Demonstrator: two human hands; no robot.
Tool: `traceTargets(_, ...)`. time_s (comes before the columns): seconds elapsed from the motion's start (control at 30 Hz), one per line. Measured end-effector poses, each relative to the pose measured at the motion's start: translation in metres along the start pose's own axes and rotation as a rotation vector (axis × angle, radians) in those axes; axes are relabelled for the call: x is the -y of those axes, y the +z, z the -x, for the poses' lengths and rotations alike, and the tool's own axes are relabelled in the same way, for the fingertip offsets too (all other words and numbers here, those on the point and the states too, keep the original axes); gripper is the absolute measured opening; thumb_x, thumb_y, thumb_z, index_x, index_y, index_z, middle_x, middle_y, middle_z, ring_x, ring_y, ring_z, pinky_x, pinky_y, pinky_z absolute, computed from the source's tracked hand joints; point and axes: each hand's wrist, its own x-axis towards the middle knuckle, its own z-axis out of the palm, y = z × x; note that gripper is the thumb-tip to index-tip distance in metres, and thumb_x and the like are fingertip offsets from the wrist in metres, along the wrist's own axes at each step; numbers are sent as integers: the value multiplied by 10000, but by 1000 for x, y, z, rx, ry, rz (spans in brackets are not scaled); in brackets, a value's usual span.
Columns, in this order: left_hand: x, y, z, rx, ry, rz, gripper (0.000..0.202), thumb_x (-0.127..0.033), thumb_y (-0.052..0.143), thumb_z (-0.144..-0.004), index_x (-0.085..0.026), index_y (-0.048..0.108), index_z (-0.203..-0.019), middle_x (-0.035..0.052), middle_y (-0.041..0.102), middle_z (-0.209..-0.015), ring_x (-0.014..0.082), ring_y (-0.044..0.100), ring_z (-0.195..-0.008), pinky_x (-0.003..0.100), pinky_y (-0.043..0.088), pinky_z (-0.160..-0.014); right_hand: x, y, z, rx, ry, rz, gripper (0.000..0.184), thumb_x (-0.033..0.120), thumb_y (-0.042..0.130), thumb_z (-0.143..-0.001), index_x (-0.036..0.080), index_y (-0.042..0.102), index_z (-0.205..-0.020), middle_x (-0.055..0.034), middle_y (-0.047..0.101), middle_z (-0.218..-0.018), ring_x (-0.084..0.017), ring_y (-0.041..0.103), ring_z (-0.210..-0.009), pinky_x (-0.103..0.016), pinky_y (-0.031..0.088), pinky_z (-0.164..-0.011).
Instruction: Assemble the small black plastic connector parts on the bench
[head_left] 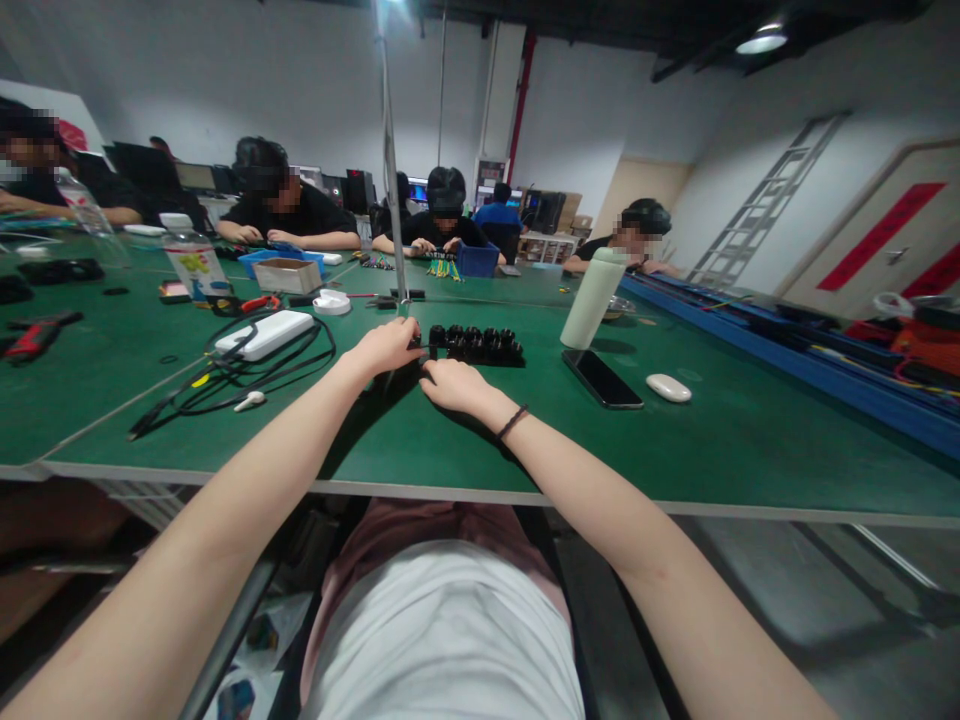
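Note:
My left hand (388, 346) is closed, thumb and fingertips pressed on a small black part (426, 352) just left of a black strip. From the near side my right hand (459, 386) curls its fingers at the same small part, palm low over the green table. The part is mostly hidden by the fingers, so its kind cannot be made out. The black strip (487, 350), with rows of rounded black pieces on top, lies flat beyond my right hand.
A metal pole (390, 150) rises behind my left hand. Left are a white power bank (265, 335), a black cable (300, 365) and an earbud (250, 401). Right stand a pale green bottle (592, 300), a phone (602, 379) and a white case (668, 388). Several people work across the table.

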Motion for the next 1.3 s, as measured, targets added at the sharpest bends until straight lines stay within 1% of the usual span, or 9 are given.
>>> traceTargets(0.13,-2,-3,2,0,24,-30,356,-357,606,-834,-168,543,-1129,117,593,-1158,268,634,-1010,351,486,-850,0,0,0,-17,33,-43,343,291,420,-913,86,537,-1163,-210,671,-1134,-335,660,-1057,-438,523,-879)
traceTargets(0.33,-2,-5,2,10,60,-52,343,-362,586,-828,-198,564,-1129,103,579,-1142,270,636,-992,350,492,-826,2,-2,2,-42,109,-125,476,320,493,-883,43,403,-1258,-238,653,-1145,-350,659,-1049,-438,523,-868)
traceTargets(0.5,-2,-4,1,3,151,-2,337,-352,567,-815,-202,585,-1116,95,592,-1123,257,639,-969,336,492,-811,2,-2,2,-55,120,-146,620,309,493,-872,22,266,-1372,-249,643,-1165,-345,661,-1048,-427,517,-872)
traceTargets(0.53,-2,-4,1,-3,168,10,343,-348,567,-809,-205,586,-1120,91,595,-1119,253,639,-969,331,492,-812,2,-1,2,-51,122,-143,632,309,491,-871,20,257,-1381,-252,639,-1173,-346,658,-1054,-426,515,-874)
traceTargets(0.7,-3,-5,1,-13,227,40,352,-303,550,-776,-207,601,-1110,78,607,-1095,236,641,-958,308,491,-805,0,0,0,-43,75,-108,576,310,463,-878,26,330,-1360,-243,627,-1198,-342,644,-1075,-428,515,-877)
traceTargets(0.8,-3,-6,2,-17,269,47,373,-306,546,-764,-190,603,-1114,89,609,-1090,239,637,-959,313,488,-817,0,1,0,-44,76,-103,582,302,460,-873,34,320,-1371,-234,645,-1168,-342,656,-1051,-436,518,-873)
traceTargets(0.9,-3,-6,2,-17,288,44,399,-351,552,-761,-181,603,-1119,94,609,-1079,246,634,-952,321,486,-820,0,1,1,-49,79,-105,591,295,463,-868,34,309,-1375,-239,648,-1159,-346,656,-1054,-440,519,-869)
traceTargets(1.1,-5,-8,2,1,303,28,392,-407,486,-810,-159,618,-1084,106,618,-1010,249,632,-911,326,480,-792,-1,3,0,-62,86,-111,642,301,475,-869,36,235,-1402,-234,650,-1155,-335,664,-1034,-433,516,-868)
traceTargets(1.3,-6,-11,2,-8,316,40,385,-419,418,-845,-155,632,-1026,108,627,-972,239,625,-870,333,475,-789,1,0,2,-61,86,-123,601,299,485,-864,44,270,-1363,-236,649,-1151,-351,663,-1030,-440,526,-851)
